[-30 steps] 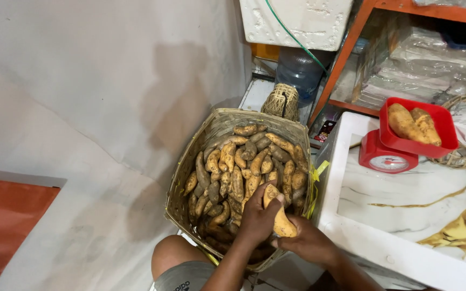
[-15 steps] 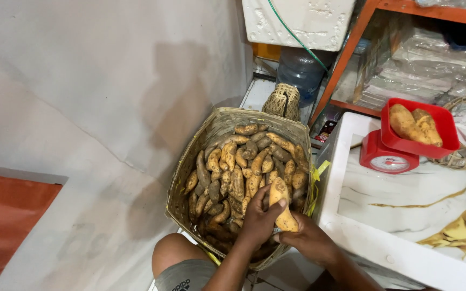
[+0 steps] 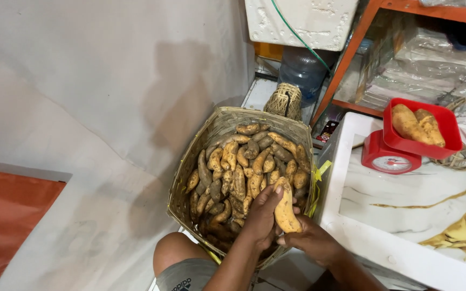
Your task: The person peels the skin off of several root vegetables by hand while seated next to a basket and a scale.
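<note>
One head camera looks steeply down, close over the basket (image 3: 190,188).

The big woven basket (image 3: 190,202) full of brown sweet potatoes (image 3: 238,172) sits tight between the white wall (image 3: 109,81) and the white marble-look table (image 3: 405,215). Above the basket there is open room. On the table, a red kitchen scale (image 3: 392,159) blocks the far side.

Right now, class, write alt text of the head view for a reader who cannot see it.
Two hands, the left hand and the right hand, hold one sweet potato over a woven basket full of them. On the white table a red scale carries two more.
</note>
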